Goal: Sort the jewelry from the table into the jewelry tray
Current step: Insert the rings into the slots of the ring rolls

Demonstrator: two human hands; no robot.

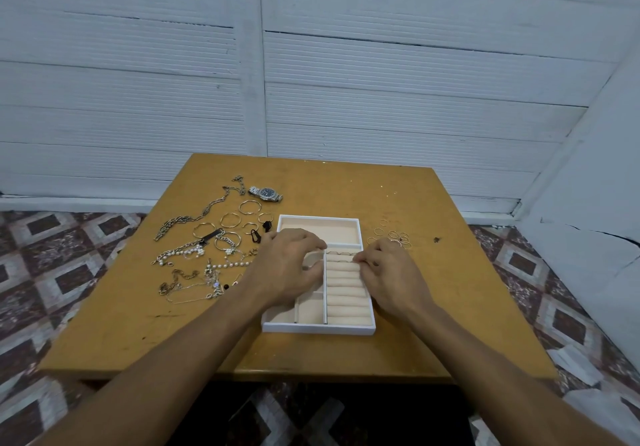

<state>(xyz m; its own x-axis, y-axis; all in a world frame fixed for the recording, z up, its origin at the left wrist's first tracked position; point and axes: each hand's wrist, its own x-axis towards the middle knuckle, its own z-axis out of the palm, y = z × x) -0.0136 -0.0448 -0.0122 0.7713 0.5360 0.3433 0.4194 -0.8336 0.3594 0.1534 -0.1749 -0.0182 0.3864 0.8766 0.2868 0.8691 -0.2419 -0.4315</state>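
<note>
The white jewelry tray [318, 328] with beige lining lies in the middle of the wooden table [138, 335]. My left hand [287, 267] rests on the tray's left compartments, fingers bent, fingertips on the centre divider. My right hand [388, 272] pinches a thin ring at the upper ring rolls [346, 286]. A few rings [341, 254] stand in the top slot. Loose thin rings [394, 236] lie on the table right of the tray. Chains, pearl strands and bangles [207, 248] and a steel watch [266, 193] lie to the left.
The tray's wide back compartment [320, 229] holds nothing. Small black clips [259, 232] lie by the tray's back left corner. A white panelled wall stands behind the table, and patterned floor tiles surround it.
</note>
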